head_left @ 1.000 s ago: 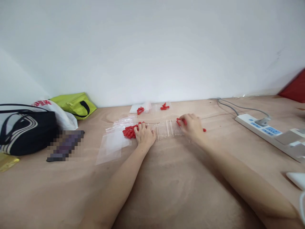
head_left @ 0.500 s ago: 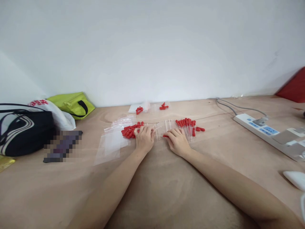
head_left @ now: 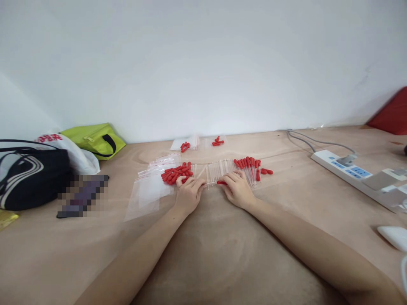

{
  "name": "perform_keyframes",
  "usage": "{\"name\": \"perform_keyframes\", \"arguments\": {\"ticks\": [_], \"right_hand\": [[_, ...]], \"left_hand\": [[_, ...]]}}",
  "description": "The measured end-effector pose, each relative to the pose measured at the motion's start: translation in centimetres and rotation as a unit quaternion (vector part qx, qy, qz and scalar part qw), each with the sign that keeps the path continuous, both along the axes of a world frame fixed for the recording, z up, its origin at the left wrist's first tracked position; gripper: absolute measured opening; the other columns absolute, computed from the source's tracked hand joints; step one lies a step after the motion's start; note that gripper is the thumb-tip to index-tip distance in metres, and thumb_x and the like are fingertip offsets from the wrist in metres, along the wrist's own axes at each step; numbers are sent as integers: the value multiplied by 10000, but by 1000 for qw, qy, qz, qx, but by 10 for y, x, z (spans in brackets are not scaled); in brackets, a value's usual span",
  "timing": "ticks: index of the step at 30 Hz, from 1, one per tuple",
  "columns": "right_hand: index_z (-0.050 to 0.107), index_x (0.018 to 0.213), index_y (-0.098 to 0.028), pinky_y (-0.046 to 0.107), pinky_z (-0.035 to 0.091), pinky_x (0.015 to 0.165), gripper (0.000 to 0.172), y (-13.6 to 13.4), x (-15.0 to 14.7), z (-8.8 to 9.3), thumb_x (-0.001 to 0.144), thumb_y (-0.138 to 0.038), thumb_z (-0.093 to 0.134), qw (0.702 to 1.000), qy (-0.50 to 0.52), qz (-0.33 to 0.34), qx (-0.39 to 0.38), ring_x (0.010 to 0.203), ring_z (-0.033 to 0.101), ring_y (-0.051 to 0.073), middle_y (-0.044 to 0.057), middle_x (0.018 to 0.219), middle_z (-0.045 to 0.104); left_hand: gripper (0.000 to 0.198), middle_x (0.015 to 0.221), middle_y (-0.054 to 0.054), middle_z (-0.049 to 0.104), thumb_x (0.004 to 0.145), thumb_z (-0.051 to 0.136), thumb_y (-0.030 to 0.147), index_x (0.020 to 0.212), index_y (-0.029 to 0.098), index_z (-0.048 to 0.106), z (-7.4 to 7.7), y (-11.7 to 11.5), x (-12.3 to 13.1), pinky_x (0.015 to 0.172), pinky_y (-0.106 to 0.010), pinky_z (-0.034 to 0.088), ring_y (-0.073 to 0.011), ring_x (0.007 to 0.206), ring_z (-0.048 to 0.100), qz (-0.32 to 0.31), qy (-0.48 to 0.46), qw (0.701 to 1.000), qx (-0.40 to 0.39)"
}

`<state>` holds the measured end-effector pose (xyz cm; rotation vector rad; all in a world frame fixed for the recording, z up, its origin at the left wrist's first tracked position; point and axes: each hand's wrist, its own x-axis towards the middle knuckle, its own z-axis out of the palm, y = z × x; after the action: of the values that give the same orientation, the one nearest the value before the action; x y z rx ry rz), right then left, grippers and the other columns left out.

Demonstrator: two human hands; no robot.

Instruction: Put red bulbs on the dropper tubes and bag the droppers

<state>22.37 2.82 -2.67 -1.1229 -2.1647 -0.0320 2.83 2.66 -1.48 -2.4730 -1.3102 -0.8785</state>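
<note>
Now | left hand point(head_left: 188, 195) drawn back, grip unclear | right hand point(head_left: 238, 189) clamped on red bulb point(head_left: 221, 182)

Head-worn view, facing forward, angled down

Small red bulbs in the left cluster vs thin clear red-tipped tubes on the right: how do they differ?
Layout: the small red bulbs lie jumbled at mixed angles; the thin clear red-tipped tubes lie roughly side by side.
Make-up: the bulbs show no tubes plainly attached; the tubes carry red ends, mostly at the far side.
Shared: similar red colour.
</note>
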Motion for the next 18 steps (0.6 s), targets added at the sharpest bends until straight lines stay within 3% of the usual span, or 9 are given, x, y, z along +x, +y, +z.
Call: {"name": "perform_keyframes", "arguments": {"ticks": [9, 18], "right_hand": [[521, 919, -193, 391, 307, 905, 129, 3, -1, -6, 862, -194, 405, 999, 22, 40, -17, 812, 553, 162, 31, 864, 631], [585, 901, -178, 309, 454, 722, 168, 7, -1, -9, 857, -255, 443, 992, 94, 83, 21, 767, 566, 162, 75, 835, 623]], "left_hand": [[203, 851, -19, 696, 880, 405, 185, 885, 219, 606, 0, 1, 0, 826, -384, 252, -153, 704, 610, -39, 1, 999, 25], [254, 882, -20, 693, 839, 410, 109, 909, 236, 618, -2, 4, -3, 819, -378, 255, -145, 723, 607, -55, 14, 998, 9]]}}
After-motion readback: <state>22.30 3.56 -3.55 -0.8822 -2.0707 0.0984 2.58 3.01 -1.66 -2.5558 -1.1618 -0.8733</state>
